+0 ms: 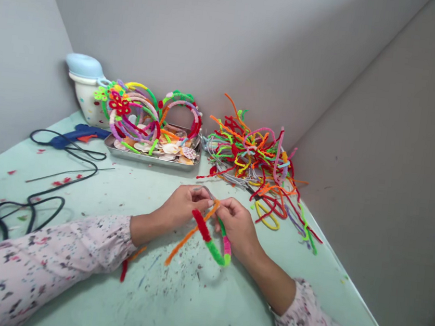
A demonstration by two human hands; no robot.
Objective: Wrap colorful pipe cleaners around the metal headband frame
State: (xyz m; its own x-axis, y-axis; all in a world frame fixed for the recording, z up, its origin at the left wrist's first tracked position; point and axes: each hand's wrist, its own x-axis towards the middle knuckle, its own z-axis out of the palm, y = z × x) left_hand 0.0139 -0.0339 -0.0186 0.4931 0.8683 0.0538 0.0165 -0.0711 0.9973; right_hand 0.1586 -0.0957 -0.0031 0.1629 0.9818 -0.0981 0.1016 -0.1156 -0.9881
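Over the middle of the table, a thin curved headband (215, 253) is wrapped in red, green and pink pipe cleaner, with a bare grey stretch near the fingertips. My left hand (180, 210) is closed, pinching the grey part of the band. Close beside it, my right hand (240, 229) is also closed on the band where the wrapping begins. An orange pipe cleaner (182, 244) crosses the band between my fingertips, and its loose tail hangs down to the left. The fingers partly hide where it meets the band.
Behind my hands stands a metal tray (155, 161) of shells with wrapped headbands (137, 107) on it. A tangled heap of pipe cleaners (254, 151) lies right. At left are a blue glue gun (73, 135), black cord (36, 200) and a lidded cup (88, 90). Walls enclose the table's back.
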